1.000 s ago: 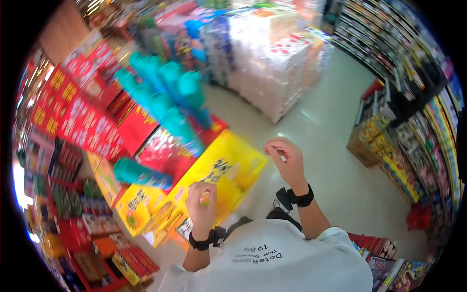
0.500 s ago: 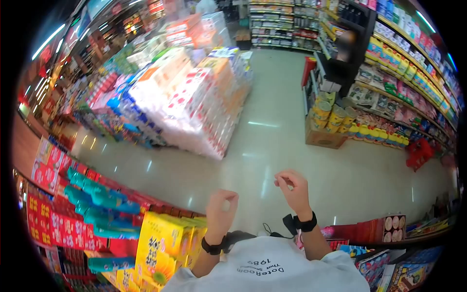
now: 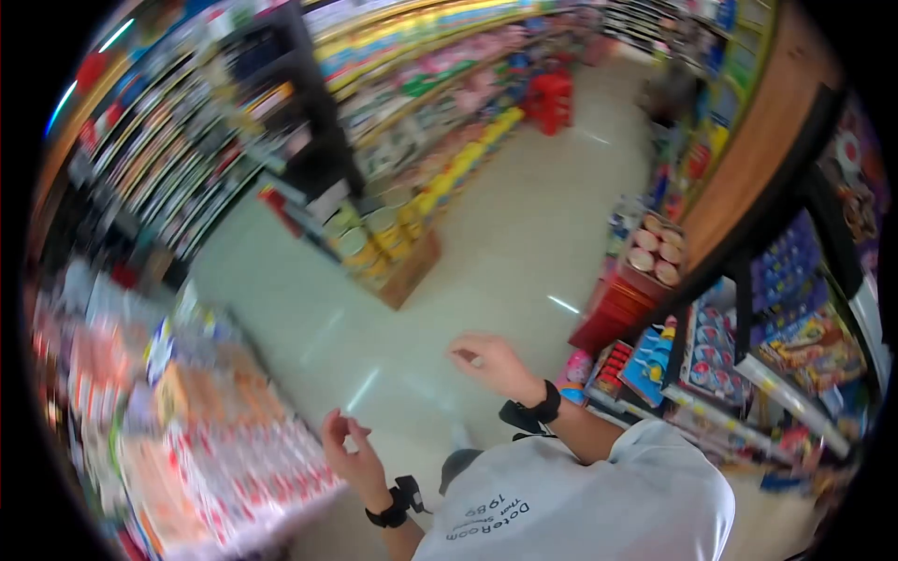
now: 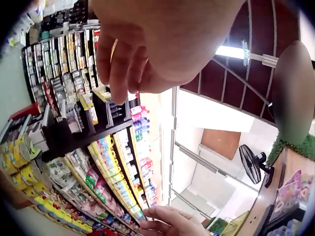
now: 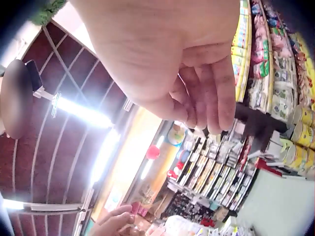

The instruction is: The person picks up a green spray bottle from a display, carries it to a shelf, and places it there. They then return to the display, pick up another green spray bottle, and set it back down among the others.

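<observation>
Both hands are held up in front of the white shirt (image 3: 580, 491), over the shop floor, and neither touches anything. My left hand (image 3: 354, 454) is low in the head view, its fingers loosely bent, empty. Farther right and a little higher, my right hand (image 3: 494, 365) hangs with relaxed, bent fingers and nothing in them. Black bands circle both wrists. In the left wrist view the left hand (image 4: 147, 44) has loosely curled fingers; the right wrist view shows the right hand (image 5: 182, 69) much the same, fingertips near the thumb.
Wrapped paper packs (image 3: 234, 458) are stacked at the lower left. A carton (image 3: 412, 271) with yellow cans stands mid-aisle beside long shelves (image 3: 458, 79). Red stools (image 3: 550, 101) are farther back. At the right are a red box (image 3: 613, 309) and a display rack (image 3: 711, 402).
The head view has swung right: the paper packs moved to the lower left, the yellow and red boxes left the picture, and the right-hand rack came in. Both hands stay raised and empty.
</observation>
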The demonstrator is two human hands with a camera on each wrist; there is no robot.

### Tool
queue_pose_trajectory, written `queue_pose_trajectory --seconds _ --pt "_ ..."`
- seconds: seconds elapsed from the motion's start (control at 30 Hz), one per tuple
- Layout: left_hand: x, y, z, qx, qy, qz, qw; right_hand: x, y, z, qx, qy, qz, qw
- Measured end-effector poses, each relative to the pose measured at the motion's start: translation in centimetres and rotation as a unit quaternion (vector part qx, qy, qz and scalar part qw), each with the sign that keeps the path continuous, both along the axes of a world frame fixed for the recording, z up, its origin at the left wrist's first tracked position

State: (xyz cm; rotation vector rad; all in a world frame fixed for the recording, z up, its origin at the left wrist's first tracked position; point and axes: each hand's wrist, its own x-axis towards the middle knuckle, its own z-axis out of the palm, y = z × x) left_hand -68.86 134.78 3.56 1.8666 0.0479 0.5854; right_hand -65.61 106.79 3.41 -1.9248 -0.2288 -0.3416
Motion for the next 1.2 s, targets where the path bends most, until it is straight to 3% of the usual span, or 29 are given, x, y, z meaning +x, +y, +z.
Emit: queue_pose_trajectory --seconds 0.1,0.37,0.67,0.9,1.2 --pt "8.1 0.4 -1.5 0.017 -0.01 -0.08 0.997 3.7 -1.4 1.2 -0.008 -0.013 -0.063 0.998" --pt "24.2 -6.8 -0.8 0.07 -0.007 -0.21 0.975 9.8 -8.7 0.1 0.015 0.019 -0.239 0.971" --pt "37.3 -24.2 -1.7 0.132 -0.011 -0.307 0.942 20.7 -23.9 -1.0 0.011 0.022 -0.306 0.952" --pt "47.0 -41.3 2.2 0.102 -0.059 -0.377 0.919 28.3 -37.3 1.5 -0.026 0.007 -0.33 0.944" --pt "59.3 -54.4 0.0 0.134 -0.028 -0.425 0.895 37.8 -48.7 1.0 -0.01 0.025 -0.392 0.92"
